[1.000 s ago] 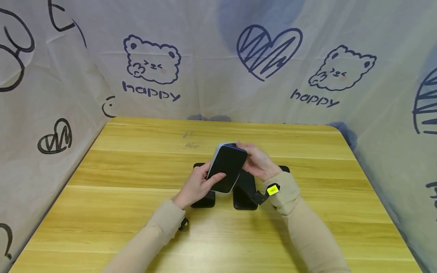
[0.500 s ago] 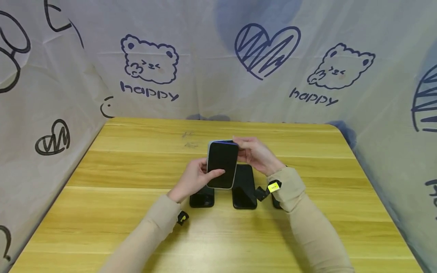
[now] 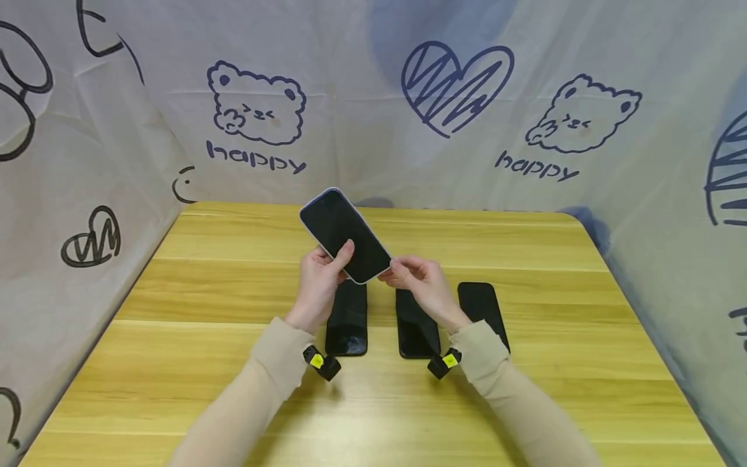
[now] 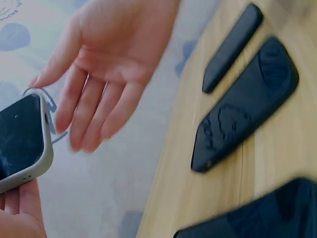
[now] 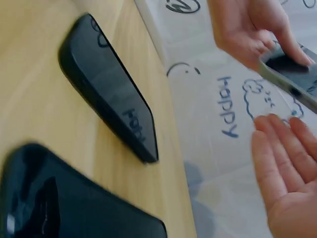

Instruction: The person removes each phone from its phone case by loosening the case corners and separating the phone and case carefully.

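Note:
My left hand (image 3: 318, 285) holds a phone (image 3: 344, 224) above the far part of the table, thumb across its dark screen. A pale case (image 4: 47, 151) surrounds the phone's edge in the left wrist view. The phone tilts, its top pointing up and left. At its lower right corner is my right hand (image 3: 428, 288); in the left wrist view the thumb touches the corner. The other right fingers (image 5: 282, 148) stretch out straight, apart from the phone in the right wrist view.
Three black phones lie in a row on the wooden table (image 3: 204, 376): a left one (image 3: 348, 327), a middle one (image 3: 417, 331) and a right one (image 3: 483, 308). White cloth (image 3: 362, 130) with drawings hangs around the table.
The held phone has turned leftward and risen away from me. Its blue upper edge no longer shows as a strip. My right hand has shifted from its upper corner to the lower right one.

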A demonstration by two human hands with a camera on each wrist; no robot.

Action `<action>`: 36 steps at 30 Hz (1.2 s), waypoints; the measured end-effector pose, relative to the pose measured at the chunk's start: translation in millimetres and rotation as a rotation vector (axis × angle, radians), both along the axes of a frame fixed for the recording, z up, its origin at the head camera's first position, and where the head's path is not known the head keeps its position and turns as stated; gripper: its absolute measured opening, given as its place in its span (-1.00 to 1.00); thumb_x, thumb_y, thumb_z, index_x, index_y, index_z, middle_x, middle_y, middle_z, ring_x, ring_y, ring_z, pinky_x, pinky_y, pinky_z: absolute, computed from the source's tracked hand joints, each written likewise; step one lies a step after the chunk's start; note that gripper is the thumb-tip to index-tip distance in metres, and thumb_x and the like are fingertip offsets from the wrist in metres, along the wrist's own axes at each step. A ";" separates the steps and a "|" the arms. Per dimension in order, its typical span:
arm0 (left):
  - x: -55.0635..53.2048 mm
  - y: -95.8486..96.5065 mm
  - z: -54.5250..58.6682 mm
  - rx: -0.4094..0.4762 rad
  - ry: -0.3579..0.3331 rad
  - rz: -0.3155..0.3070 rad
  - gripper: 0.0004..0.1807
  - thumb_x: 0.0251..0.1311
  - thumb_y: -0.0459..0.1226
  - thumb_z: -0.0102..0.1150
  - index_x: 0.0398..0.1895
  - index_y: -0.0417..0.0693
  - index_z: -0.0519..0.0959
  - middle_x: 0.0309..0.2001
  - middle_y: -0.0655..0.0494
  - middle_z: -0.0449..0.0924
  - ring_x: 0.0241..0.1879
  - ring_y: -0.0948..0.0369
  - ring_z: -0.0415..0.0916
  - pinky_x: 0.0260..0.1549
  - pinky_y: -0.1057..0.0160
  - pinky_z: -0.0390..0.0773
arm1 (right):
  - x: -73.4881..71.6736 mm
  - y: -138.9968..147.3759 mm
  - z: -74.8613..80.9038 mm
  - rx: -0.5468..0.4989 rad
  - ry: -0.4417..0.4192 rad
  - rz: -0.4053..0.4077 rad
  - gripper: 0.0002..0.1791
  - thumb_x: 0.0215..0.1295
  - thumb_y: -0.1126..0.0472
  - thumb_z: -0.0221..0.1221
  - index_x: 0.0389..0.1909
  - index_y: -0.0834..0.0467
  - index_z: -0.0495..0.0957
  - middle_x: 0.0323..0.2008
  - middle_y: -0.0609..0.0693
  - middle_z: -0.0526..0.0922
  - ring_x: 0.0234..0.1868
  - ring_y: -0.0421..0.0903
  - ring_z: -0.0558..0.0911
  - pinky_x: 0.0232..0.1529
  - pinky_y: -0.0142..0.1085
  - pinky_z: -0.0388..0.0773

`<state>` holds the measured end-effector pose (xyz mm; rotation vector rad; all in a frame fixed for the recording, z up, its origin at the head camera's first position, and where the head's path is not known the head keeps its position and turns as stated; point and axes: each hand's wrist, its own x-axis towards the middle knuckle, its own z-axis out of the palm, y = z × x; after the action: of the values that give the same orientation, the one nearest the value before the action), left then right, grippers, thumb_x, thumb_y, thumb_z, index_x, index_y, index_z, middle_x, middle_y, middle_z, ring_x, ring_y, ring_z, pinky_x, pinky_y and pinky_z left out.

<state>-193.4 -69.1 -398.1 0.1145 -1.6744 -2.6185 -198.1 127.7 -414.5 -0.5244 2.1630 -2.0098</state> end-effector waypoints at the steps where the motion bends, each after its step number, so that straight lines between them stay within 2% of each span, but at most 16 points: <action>1: 0.0 1.9 -0.3 0.046 0.001 0.007 -0.91 0.40 -0.33 0.18 -0.17 -0.01 0.67 -0.36 0.35 0.79 -0.28 0.37 0.73 -0.22 0.34 0.69 | 1.6 -2.4 -2.2 -0.013 0.010 -0.003 -0.62 0.55 0.16 0.07 0.05 0.44 0.56 -0.05 0.42 0.70 -0.14 -0.21 0.78 0.06 -0.19 0.70; 3: 0.4 6.0 -1.1 0.107 -0.002 0.024 -0.88 0.41 -0.33 0.16 -0.22 0.06 0.68 -0.34 0.32 0.79 -0.27 0.37 0.72 -0.21 0.33 0.70 | 3.6 -6.9 -4.4 -0.049 0.018 -0.015 -0.62 0.53 0.15 0.10 0.04 0.44 0.57 -0.10 0.34 0.74 -0.14 -0.19 0.78 0.05 -0.21 0.71; 6: 1.3 10.7 -4.0 0.150 -0.011 0.027 -0.87 0.41 -0.34 0.16 -0.21 0.04 0.69 -0.31 0.30 0.79 -0.24 0.36 0.73 -0.16 0.33 0.71 | 5.0 -11.8 -5.0 -0.094 0.015 -0.047 -0.60 0.54 0.15 0.09 0.03 0.47 0.58 -0.22 0.06 0.81 -0.18 -0.24 0.78 0.02 -0.25 0.71; 9: 1.8 12.9 -6.9 0.119 -0.013 0.026 -0.89 0.40 -0.33 0.17 -0.13 -0.06 0.68 -0.29 0.28 0.78 -0.22 0.35 0.73 -0.13 0.32 0.71 | 6.0 -13.4 -4.3 -0.125 -0.010 -0.081 -0.59 0.56 0.18 0.05 0.05 0.50 0.56 -0.30 -0.21 0.78 -0.21 -0.30 0.77 0.01 -0.29 0.71; 11: 1.7 13.2 -8.3 0.084 -0.011 0.014 -0.86 0.41 -0.31 0.17 -0.07 -0.14 0.65 -0.28 0.28 0.77 -0.21 0.35 0.73 -0.12 0.32 0.71 | 6.3 -13.8 -4.0 -0.157 -0.038 -0.106 -0.62 0.56 0.22 0.05 0.07 0.50 0.54 -0.33 -0.28 0.77 -0.23 -0.31 0.77 -0.01 -0.32 0.71; 14: 1.3 12.6 -9.1 0.037 0.002 -0.004 -0.76 0.43 -0.27 0.16 0.03 -0.22 0.60 -0.25 0.30 0.77 -0.18 0.36 0.72 -0.10 0.32 0.71 | 6.1 -14.3 -3.2 -0.220 -0.096 -0.135 -0.71 0.53 0.26 0.08 0.03 0.43 0.54 -0.35 -0.26 0.77 -0.25 -0.30 0.76 -0.04 -0.34 0.71; 18: 1.3 11.2 -9.1 0.017 0.025 -0.001 -0.77 0.43 -0.31 0.14 0.03 -0.25 0.59 -0.25 0.31 0.77 -0.19 0.35 0.72 -0.12 0.33 0.70 | 4.4 -15.3 -2.7 -0.307 -0.173 -0.149 -0.81 0.50 0.27 0.11 -0.03 0.30 0.59 -0.34 -0.19 0.78 -0.27 -0.26 0.75 -0.07 -0.34 0.72; 22: 1.6 10.8 -8.7 0.016 0.023 0.010 -0.89 0.38 -0.37 0.19 -0.08 -0.12 0.62 -0.29 0.32 0.77 -0.24 0.37 0.71 -0.19 0.36 0.68 | 4.1 -16.5 -1.9 -0.363 -0.235 -0.188 -0.78 0.54 0.22 0.06 -0.03 0.25 0.60 -0.30 -0.17 0.79 -0.25 -0.25 0.77 -0.11 -0.37 0.72; 26: 2.7 10.2 -9.1 0.049 0.009 0.003 -0.93 0.39 -0.35 0.19 -0.16 -0.01 0.61 -0.32 0.31 0.76 -0.28 0.38 0.70 -0.21 0.37 0.68 | 4.3 -15.6 0.1 -0.387 -0.245 -0.223 -0.77 0.57 0.19 0.03 -0.10 0.17 0.64 -0.31 -0.15 0.78 -0.28 -0.25 0.77 -0.17 -0.38 0.71; 31: 3.8 8.2 -10.5 0.080 0.018 -0.030 -0.86 0.41 -0.40 0.13 -0.21 0.03 0.62 -0.34 0.30 0.75 -0.30 0.38 0.71 -0.19 0.36 0.70 | 5.2 -10.6 5.5 -0.430 -0.277 -0.189 -0.66 0.58 0.21 0.00 -0.32 0.03 0.73 -0.39 -0.16 0.80 -0.35 -0.25 0.78 -0.21 -0.38 0.71; 36: 4.1 5.7 -11.6 0.090 0.037 -0.077 -0.81 0.44 -0.42 0.08 -0.21 0.06 0.61 -0.31 0.30 0.76 -0.28 0.39 0.72 -0.17 0.38 0.70 | 4.6 -3.4 10.4 -0.516 -0.396 -0.103 -0.55 0.61 0.24 -0.09 -0.34 -0.01 0.77 -0.39 -0.13 0.81 -0.33 -0.24 0.80 -0.20 -0.35 0.72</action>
<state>-189.4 -63.4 -409.7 0.0034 -1.5809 -2.7337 -193.6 124.3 -404.1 -0.0489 1.4721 -2.4768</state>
